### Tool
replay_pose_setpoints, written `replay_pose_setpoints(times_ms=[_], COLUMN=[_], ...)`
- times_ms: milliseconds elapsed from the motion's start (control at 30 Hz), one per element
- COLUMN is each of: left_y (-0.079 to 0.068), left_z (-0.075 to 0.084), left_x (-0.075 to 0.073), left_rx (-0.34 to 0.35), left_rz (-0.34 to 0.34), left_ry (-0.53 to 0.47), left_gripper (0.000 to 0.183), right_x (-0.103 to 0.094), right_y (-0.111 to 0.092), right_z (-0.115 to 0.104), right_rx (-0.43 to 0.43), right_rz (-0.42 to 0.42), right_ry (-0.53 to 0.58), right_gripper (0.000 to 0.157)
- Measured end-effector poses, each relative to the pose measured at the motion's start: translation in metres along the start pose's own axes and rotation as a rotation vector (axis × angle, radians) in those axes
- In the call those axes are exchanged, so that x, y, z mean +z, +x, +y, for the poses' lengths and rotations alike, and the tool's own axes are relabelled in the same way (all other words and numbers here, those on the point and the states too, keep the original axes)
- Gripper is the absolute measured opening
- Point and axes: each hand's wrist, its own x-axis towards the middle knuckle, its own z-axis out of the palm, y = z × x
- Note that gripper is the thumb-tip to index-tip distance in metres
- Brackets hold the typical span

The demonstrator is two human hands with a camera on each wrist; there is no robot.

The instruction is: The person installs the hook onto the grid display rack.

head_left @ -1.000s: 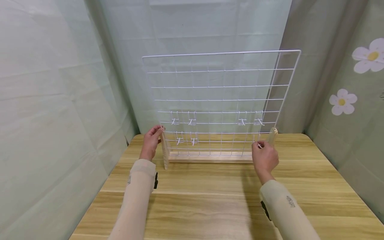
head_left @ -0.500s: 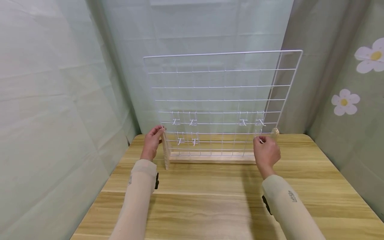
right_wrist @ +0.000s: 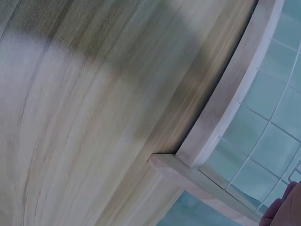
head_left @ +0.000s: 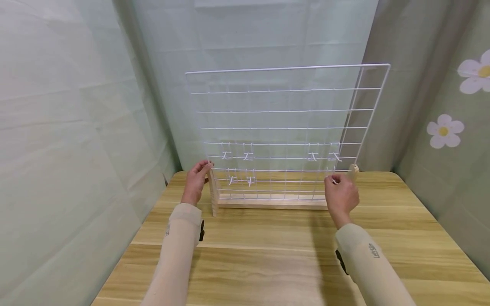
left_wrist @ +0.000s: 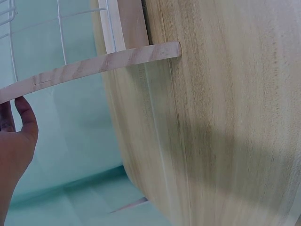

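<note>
A white wire grid panel (head_left: pixel 287 110) stands upright in a pale wooden base (head_left: pixel 273 203) on the table. My left hand (head_left: pixel 195 183) holds the upper end of the left wooden side post (head_left: pixel 213 193). In the left wrist view its thumb and finger are right at the post's outer side. My right hand (head_left: pixel 342 194) pinches a white wire hook (head_left: pixel 334 182) at the grid's lower right, beside the right post (head_left: pixel 354 170). The fingers hide most of that hook. Several similar hooks hang on the grid, including one upper right hook (head_left: pixel 336 155) and one lower left hook (head_left: pixel 231 178).
The wood-grain table (head_left: pixel 260 259) extends in front of the rack and to both sides. Pale green cloth (head_left: pixel 95 127) hangs on the left and behind, and a flower-printed cloth (head_left: pixel 474 178) hangs at the right.
My right hand has risen slightly with the hook, against the grid. The left hand stays on its post. The whole view has shifted a little.
</note>
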Motion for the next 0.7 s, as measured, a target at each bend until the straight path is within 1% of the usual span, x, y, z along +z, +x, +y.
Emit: replay_pose_setpoints(times_ms=[100,267,467,600,700], left_y=[0.0,0.0,0.0,0.001,0.001], left_z=[0.0,-0.001,-0.002,-0.001,-0.001], left_x=[0.002,0.006,0.007,0.006,0.004], left_rx=[-0.004,-0.001,-0.01,-0.008,-0.004], left_rz=[-0.003,-0.017,-0.011,-0.009,-0.008], left_ry=[-0.009,-0.021,-0.007,0.001,0.005], left_gripper=[0.029,0.034,0.033,0.032,0.032], right_x=[0.001,0.003,0.0,-0.001,-0.002], right_y=[-0.001,-0.004,-0.008,-0.011,-0.013], right_z=[0.004,0.009,0.012,0.019,0.025], right_rx=[-0.001,0.019,0.032,0.043,0.059], right_rz=[-0.003,-0.03,-0.085,-0.13,-0.152], right_ry=[-0.009,-0.031,-0.076,-0.103,-0.103], right_gripper=[0.027,0.028,0.028,0.027,0.026])
